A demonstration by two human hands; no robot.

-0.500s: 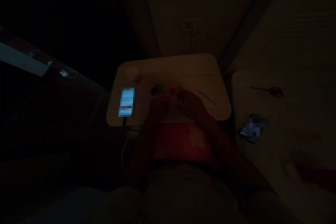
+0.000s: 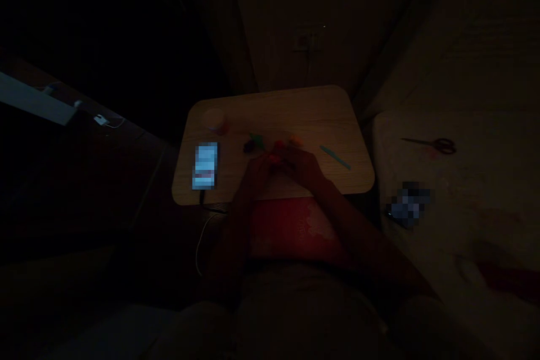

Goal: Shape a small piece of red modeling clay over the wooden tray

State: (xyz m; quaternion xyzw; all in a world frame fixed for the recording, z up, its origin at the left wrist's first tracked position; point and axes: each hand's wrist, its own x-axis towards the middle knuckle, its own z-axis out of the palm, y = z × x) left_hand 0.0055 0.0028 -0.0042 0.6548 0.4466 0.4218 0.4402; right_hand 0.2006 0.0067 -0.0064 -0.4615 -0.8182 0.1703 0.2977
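The left hand point(image 2: 256, 175) and right hand point(image 2: 302, 166) came together around a small red lump point(image 2: 277, 146) on the pale wooden bench point(image 2: 295, 109); dimness hid whether either grip clamped it.

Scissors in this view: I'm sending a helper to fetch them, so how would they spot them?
Find the wooden board, then look right to the pale surface beside it. The scissors lie there, dark handles right, thin blades pointing left, above a blurred dark object.
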